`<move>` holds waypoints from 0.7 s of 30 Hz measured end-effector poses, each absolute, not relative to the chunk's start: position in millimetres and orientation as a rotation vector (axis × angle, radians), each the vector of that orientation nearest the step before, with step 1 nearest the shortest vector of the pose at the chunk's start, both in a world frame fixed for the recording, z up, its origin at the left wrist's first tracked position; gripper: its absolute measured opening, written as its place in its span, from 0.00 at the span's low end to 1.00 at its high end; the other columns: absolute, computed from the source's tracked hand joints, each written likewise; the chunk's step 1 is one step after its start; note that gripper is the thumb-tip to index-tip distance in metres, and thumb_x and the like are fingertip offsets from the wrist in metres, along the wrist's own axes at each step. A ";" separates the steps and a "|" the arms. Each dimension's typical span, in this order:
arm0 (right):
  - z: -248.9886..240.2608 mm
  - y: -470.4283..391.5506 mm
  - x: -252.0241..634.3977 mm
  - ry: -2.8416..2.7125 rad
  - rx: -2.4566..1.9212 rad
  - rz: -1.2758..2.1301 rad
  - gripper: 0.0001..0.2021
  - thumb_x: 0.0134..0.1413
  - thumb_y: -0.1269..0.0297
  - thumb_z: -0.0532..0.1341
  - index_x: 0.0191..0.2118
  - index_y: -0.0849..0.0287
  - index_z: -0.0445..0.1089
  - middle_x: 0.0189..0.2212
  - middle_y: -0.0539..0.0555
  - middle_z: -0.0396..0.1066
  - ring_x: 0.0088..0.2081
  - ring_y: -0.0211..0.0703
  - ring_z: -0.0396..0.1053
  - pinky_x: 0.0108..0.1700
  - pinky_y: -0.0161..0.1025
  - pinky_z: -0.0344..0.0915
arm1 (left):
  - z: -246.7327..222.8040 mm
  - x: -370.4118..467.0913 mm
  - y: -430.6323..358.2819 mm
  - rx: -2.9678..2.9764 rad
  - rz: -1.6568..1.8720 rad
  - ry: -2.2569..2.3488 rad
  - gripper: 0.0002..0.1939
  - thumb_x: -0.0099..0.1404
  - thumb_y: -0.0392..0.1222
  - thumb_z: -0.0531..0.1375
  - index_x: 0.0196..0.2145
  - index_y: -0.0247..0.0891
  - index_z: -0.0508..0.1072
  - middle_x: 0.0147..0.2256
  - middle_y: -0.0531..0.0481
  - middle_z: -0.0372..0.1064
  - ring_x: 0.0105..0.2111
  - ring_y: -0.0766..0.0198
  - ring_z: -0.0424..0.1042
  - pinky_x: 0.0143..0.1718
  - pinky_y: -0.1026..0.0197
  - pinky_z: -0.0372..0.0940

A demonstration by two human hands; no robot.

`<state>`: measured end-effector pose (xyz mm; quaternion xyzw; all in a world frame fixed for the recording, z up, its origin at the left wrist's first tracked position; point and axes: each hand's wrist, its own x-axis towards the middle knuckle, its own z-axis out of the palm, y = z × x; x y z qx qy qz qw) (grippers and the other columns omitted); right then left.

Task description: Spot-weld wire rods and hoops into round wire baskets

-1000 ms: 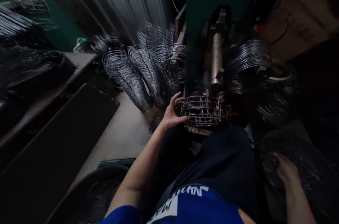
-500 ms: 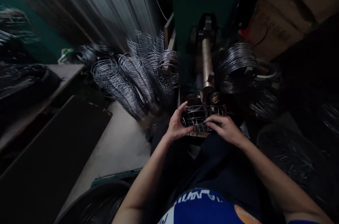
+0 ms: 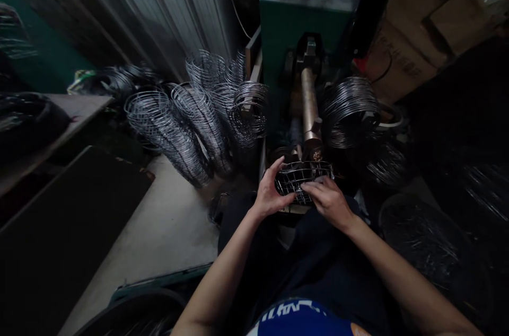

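A small wire basket (image 3: 295, 173) of dark metal grid is held low in front of the green machine (image 3: 274, 23). My left hand (image 3: 267, 195) is closed around its left side, thumb at the front and fingers toward the back. My right hand (image 3: 330, 202) lies over the front right part of the basket, fingers bent together at the wires; whether a loose piece is between them is hidden. Just behind the basket ends the machine's copper-coloured arm (image 3: 309, 97), with a round, dark metal part under it.
Stacks of wire rings (image 3: 169, 132) lean left of the machine. A coil of wire rings (image 3: 350, 111) hangs at its right. Cardboard boxes (image 3: 401, 60) stand at the back right. A dark board (image 3: 71, 209) and a tub (image 3: 135, 309) lie at the left.
A red lamp on the machine's panel is now lit. My right hand has moved left over the basket, its fingers closer to my left thumb. The whole view has shifted slightly.
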<state>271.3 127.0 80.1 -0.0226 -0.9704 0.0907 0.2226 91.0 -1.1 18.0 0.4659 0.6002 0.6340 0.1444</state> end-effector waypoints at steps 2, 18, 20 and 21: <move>79.3 132.7 268.3 -2.662 -0.061 0.275 0.16 0.66 0.77 0.58 0.56 0.59 0.71 0.49 0.54 0.76 0.46 0.52 0.65 0.49 0.48 0.68 | 16.3 89.2 5.0 1.337 1.843 1.729 0.54 0.50 0.39 0.73 0.69 0.44 0.52 0.59 0.42 0.66 0.59 0.51 0.68 0.64 0.46 0.62; 78.6 148.1 251.6 -2.540 -0.134 0.326 0.07 0.68 0.70 0.60 0.49 0.56 0.70 0.41 0.55 0.73 0.44 0.50 0.66 0.49 0.48 0.68 | 23.0 79.3 24.1 1.351 1.872 1.743 0.54 0.50 0.40 0.74 0.69 0.43 0.52 0.58 0.41 0.67 0.57 0.52 0.70 0.61 0.47 0.66; 76.1 149.4 246.7 -2.503 -0.263 0.279 0.03 0.69 0.67 0.60 0.44 0.57 0.71 0.39 0.56 0.71 0.43 0.52 0.66 0.49 0.49 0.67 | 24.4 73.7 28.1 1.357 1.869 1.723 0.55 0.50 0.39 0.74 0.69 0.43 0.51 0.57 0.42 0.68 0.56 0.52 0.71 0.59 0.48 0.68; 74.7 151.0 243.5 -2.483 -0.317 0.256 0.03 0.68 0.66 0.60 0.42 0.57 0.70 0.39 0.57 0.70 0.44 0.53 0.67 0.48 0.50 0.67 | 25.6 70.3 30.4 1.368 1.875 1.714 0.55 0.50 0.39 0.74 0.69 0.43 0.51 0.57 0.42 0.68 0.55 0.53 0.72 0.59 0.48 0.68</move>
